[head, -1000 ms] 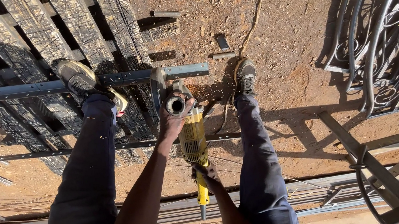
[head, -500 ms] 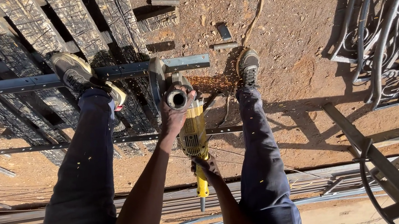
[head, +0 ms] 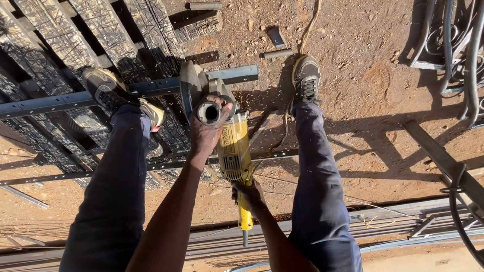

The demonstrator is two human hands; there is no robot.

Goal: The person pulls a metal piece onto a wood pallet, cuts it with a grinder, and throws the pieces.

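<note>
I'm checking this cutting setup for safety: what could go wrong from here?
The left foot stands on the metal bar close beside the grinder's disc, so a slip or kickback could bring the disc to the shoe. Both the left hand and the right hand are bare on the yellow angle grinder, open to sparks. Short pipe offcuts by the right foot might cause a stumble.

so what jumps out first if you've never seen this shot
The yellow angle grinder at centre, gripped in both hands: the left hand on its side handle, the right hand on the rear grip. Its disc meets a long grey steel bar running in from the left, pinned under the left shoe. Curled metal scrollwork fills the right edge, on red dirt.
</note>
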